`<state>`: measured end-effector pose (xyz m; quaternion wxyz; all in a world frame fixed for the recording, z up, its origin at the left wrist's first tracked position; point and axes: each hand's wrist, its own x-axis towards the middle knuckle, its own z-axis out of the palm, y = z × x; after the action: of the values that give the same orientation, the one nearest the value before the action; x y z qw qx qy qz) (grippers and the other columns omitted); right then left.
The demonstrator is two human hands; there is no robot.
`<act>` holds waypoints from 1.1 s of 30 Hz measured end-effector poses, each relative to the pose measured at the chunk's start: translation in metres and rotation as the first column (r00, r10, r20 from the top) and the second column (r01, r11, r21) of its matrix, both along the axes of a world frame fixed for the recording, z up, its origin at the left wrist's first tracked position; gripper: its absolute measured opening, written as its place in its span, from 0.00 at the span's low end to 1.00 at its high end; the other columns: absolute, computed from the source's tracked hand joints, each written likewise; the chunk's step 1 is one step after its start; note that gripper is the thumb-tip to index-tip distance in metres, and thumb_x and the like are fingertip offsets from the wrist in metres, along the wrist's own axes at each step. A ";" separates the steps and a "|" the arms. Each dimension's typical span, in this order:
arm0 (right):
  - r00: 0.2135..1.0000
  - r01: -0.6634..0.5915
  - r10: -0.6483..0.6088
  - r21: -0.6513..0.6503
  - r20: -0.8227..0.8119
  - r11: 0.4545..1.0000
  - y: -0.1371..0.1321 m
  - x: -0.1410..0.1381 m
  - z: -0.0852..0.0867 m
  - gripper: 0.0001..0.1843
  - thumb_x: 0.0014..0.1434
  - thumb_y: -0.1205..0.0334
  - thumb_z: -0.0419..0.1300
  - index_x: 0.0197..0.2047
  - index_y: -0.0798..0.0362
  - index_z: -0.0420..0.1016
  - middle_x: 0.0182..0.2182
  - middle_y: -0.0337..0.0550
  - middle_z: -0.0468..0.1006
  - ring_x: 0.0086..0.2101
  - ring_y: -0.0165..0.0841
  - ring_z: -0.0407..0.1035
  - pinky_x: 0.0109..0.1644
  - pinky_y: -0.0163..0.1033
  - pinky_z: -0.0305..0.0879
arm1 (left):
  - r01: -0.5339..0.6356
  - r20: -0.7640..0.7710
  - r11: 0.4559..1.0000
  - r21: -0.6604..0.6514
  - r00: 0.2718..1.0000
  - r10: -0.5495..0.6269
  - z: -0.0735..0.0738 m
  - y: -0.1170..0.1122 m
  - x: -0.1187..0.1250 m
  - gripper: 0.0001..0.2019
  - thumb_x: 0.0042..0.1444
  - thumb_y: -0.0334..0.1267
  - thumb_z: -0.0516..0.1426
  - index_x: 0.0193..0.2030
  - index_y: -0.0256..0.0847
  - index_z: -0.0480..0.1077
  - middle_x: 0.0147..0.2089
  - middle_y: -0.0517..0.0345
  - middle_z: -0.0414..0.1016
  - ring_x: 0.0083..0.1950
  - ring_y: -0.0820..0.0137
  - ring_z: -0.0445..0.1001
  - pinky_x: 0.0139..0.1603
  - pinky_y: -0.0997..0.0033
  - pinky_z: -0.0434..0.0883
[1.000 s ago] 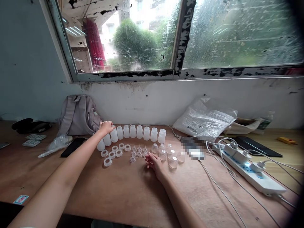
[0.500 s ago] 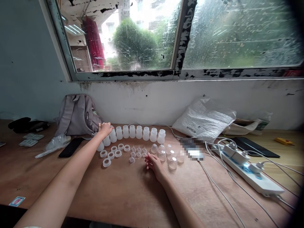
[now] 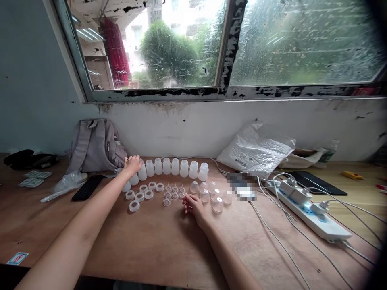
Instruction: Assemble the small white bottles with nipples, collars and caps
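A curved row of frosted white baby bottles (image 3: 166,166) stands along the back of the table. At its left end my left hand (image 3: 132,164) has its fingers curled over the top of one bottle (image 3: 134,179), which its palm partly hides. In front of the row lie several white screw rings (image 3: 139,197) and clear silicone nipples (image 3: 174,195). To their right are clear domed caps (image 3: 217,205). My right hand (image 3: 193,207) rests beside the nipples with loosely bent fingers apart and nothing visible in them.
A grey backpack (image 3: 96,145), a plastic bag (image 3: 69,183) and a black phone (image 3: 87,188) lie left. A silver padded mailer (image 3: 256,151), white cables and a power strip (image 3: 317,217) occupy the right, with a black tablet (image 3: 320,183) behind.
The whole view has shifted slightly. Both hands keep nearly the same places relative to the bottles and small parts, and no part has visibly moved.
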<state>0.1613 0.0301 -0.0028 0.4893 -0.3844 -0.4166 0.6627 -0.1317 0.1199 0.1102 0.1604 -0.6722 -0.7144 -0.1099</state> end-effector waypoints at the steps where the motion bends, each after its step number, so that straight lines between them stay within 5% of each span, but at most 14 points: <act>1: 1.000 -0.002 0.002 0.000 0.007 1.000 0.000 0.000 0.000 0.17 0.44 0.49 0.62 0.26 0.56 0.69 0.20 0.38 0.68 0.18 0.25 0.61 0.18 0.30 0.58 | 0.017 -0.001 1.000 0.015 1.000 -0.016 0.000 -0.002 0.001 0.16 0.54 0.41 0.46 0.46 0.34 0.64 0.45 0.40 0.69 0.47 0.52 0.64 0.45 0.53 0.56; 5: 0.999 -0.017 0.016 0.031 0.039 0.999 -0.001 0.000 0.000 0.18 0.44 0.47 0.60 0.27 0.56 0.68 0.20 0.38 0.68 0.18 0.25 0.61 0.19 0.30 0.58 | 0.154 -0.013 0.987 0.037 0.988 -0.154 0.003 -0.014 0.008 0.18 0.56 0.39 0.43 0.51 0.35 0.60 0.52 0.40 0.62 0.52 0.53 0.59 0.49 0.55 0.54; 8: 0.979 0.061 -0.091 0.162 0.183 0.985 -0.001 -0.001 -0.003 0.16 0.47 0.48 0.58 0.27 0.54 0.67 0.21 0.38 0.67 0.20 0.27 0.61 0.21 0.33 0.59 | 0.329 -0.015 0.943 -0.053 0.944 -0.331 -0.002 -0.026 0.017 0.15 0.56 0.41 0.44 0.44 0.39 0.66 0.48 0.46 0.65 0.51 0.58 0.61 0.51 0.61 0.54; 11: 0.812 0.136 -0.378 0.487 0.444 0.863 -0.001 -0.002 -0.008 0.10 0.50 0.55 0.55 0.25 0.53 0.67 0.23 0.40 0.68 0.25 0.31 0.62 0.29 0.37 0.62 | 0.452 0.029 0.876 -0.167 0.891 -0.454 -0.018 -0.041 0.028 0.13 0.53 0.46 0.49 0.34 0.41 0.69 0.41 0.50 0.68 0.47 0.61 0.64 0.49 0.65 0.56; 14: 0.600 0.028 -0.559 0.684 0.573 0.729 0.003 -0.003 -0.018 0.06 0.51 0.62 0.52 0.30 0.52 0.68 0.30 0.44 0.70 0.32 0.35 0.64 0.38 0.41 0.61 | 0.469 0.107 0.857 -0.211 0.883 -0.457 -0.042 -0.056 0.036 0.15 0.47 0.51 0.53 0.27 0.40 0.69 0.39 0.51 0.68 0.44 0.61 0.65 0.46 0.64 0.58; 18: 0.446 -0.063 -0.612 0.706 0.653 0.706 0.013 -0.005 -0.030 0.15 0.51 0.66 0.51 0.43 0.54 0.66 0.36 0.47 0.71 0.37 0.37 0.64 0.43 0.42 0.59 | 0.444 0.262 0.878 -0.177 0.881 -0.393 -0.071 -0.071 0.038 0.15 0.41 0.50 0.57 0.19 0.40 0.66 0.36 0.52 0.67 0.44 0.60 0.64 0.46 0.62 0.58; 22: 0.362 -0.117 -0.599 0.672 0.715 0.731 0.022 -0.007 -0.030 0.13 0.52 0.65 0.50 0.42 0.54 0.68 0.36 0.48 0.70 0.37 0.38 0.65 0.42 0.42 0.59 | 0.404 0.471 0.914 -0.034 0.813 -0.342 -0.081 -0.075 0.042 0.09 0.44 0.44 0.56 0.21 0.41 0.66 0.36 0.53 0.68 0.45 0.59 0.64 0.49 0.59 0.57; 24: 0.368 -0.116 -0.577 0.652 0.729 0.750 0.024 -0.009 -0.026 0.10 0.53 0.64 0.51 0.38 0.54 0.68 0.33 0.47 0.70 0.34 0.37 0.65 0.40 0.41 0.59 | 0.367 0.584 0.927 0.070 0.738 -0.337 -0.080 -0.076 0.051 0.09 0.47 0.43 0.54 0.25 0.41 0.66 0.38 0.53 0.67 0.46 0.60 0.64 0.50 0.59 0.57; 27: 0.488 -0.042 -0.553 0.651 0.675 0.758 0.024 -0.009 -0.019 0.08 0.52 0.61 0.53 0.35 0.53 0.67 0.32 0.45 0.69 0.30 0.34 0.65 0.36 0.39 0.60 | 0.291 0.743 0.931 0.222 0.568 -0.354 -0.078 -0.077 0.077 0.11 0.52 0.46 0.50 0.29 0.41 0.65 0.40 0.53 0.68 0.45 0.64 0.67 0.47 0.65 0.61; 32: 0.676 0.207 -0.584 0.645 0.449 0.736 0.017 -0.005 -0.012 0.10 0.49 0.58 0.57 0.35 0.51 0.62 0.27 0.40 0.69 0.25 0.31 0.64 0.30 0.37 0.62 | 0.212 0.907 0.919 0.332 0.196 -0.373 -0.086 -0.087 0.138 0.14 0.57 0.48 0.44 0.38 0.42 0.61 0.37 0.54 0.71 0.37 0.71 0.72 0.37 0.72 0.68; 33: 0.684 0.239 -0.598 0.645 0.419 0.726 0.015 -0.005 -0.010 0.11 0.49 0.59 0.57 0.37 0.50 0.62 0.27 0.40 0.69 0.25 0.31 0.64 0.30 0.37 0.62 | 0.200 0.933 0.920 0.337 0.060 -0.354 -0.089 -0.090 0.148 0.14 0.57 0.48 0.43 0.39 0.42 0.60 0.38 0.54 0.72 0.36 0.71 0.73 0.37 0.72 0.69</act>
<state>0.1563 0.0449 -0.0125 0.5623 -0.5077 -0.6139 0.2217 0.0165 0.0296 0.0216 -0.3356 -0.5426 -0.4891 -0.5947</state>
